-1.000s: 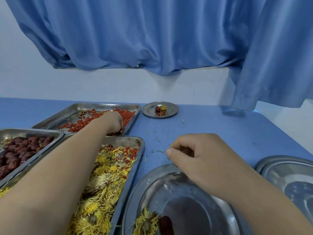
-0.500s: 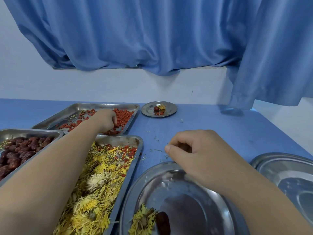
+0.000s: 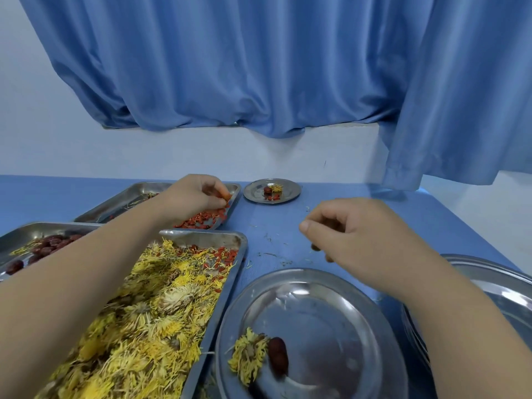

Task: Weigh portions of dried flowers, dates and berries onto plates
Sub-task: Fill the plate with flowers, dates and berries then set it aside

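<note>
3 trays hold berries, dates, flowers; left hand pinches berries, right hand curled, grip unclear.

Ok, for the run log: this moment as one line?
left hand: pinches red dried berries above rectangular steel tray | right hand: curled, contents unclear | nearest round steel plate: yellow dried flower, dark red date

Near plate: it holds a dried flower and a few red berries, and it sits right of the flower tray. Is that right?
Not quite; the second item is wrong. In the head view, the near plate holds a dried flower and one dark date. It does sit right of the flower tray.
</note>
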Demonstrator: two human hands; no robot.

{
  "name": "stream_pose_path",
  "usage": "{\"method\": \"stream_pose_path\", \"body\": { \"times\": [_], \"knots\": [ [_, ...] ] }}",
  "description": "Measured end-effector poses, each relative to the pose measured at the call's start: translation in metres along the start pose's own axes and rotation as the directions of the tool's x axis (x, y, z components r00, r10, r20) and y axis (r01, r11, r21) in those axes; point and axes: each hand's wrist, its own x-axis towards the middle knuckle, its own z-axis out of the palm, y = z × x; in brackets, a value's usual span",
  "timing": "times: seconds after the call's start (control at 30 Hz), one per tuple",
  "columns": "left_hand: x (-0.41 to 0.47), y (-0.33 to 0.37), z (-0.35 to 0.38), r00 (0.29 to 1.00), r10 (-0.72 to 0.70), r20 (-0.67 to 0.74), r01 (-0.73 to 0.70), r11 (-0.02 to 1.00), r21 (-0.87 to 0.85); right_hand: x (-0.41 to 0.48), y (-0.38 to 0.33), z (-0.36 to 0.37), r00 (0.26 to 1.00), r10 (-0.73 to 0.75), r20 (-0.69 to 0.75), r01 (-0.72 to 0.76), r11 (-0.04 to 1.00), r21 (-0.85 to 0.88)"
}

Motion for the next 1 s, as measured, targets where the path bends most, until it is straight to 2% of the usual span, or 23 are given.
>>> {"method": "stream_pose_path", "body": {
  "times": [0.1, 0.17, 0.3, 0.5, 0.67, 0.8, 1.0],
  "knots": [
    [-0.034, 0.031, 0.011, 0.993, 0.046, 0.106, -0.026, 0.983, -0.184, -0.008, -0.009, -0.019, 1.0, -0.011, -0.02, 0.011, 1.0, 0.003],
    [-0.057, 0.046, 0.023, 0.98, 0.075, 0.187, -0.031, 0.973, -0.228, -0.018, -0.017, -0.033, 0.999, -0.021, -0.034, 0.021, 1.0, 0.002],
    [-0.097, 0.065, 0.063, 0.93, 0.153, 0.334, -0.073, 0.968, -0.24, -0.045, -0.029, -0.043, 0.996, -0.059, -0.068, 0.06, 0.998, 0.017],
    [-0.124, 0.081, 0.102, 0.852, 0.19, 0.488, -0.149, 0.981, -0.123, -0.09, -0.016, -0.03, 0.997, -0.051, 0.058, 0.06, 0.982, -0.179],
    [-0.13, 0.09, 0.1, 0.876, 0.158, 0.455, -0.153, 0.987, -0.047, -0.123, 0.004, -0.014, 0.997, -0.074, 0.026, 0.077, 0.979, -0.187],
    [-0.134, 0.091, 0.098, 0.919, 0.139, 0.37, -0.182, 0.98, 0.084, -0.141, 0.019, 0.008, 0.991, -0.135, -0.014, 0.123, 0.935, -0.331],
    [-0.131, 0.09, 0.098, 0.946, 0.069, 0.317, -0.12, 0.982, 0.144, -0.154, 0.029, 0.021, 0.978, -0.186, -0.094, 0.142, 0.925, -0.351]
  ]
}}
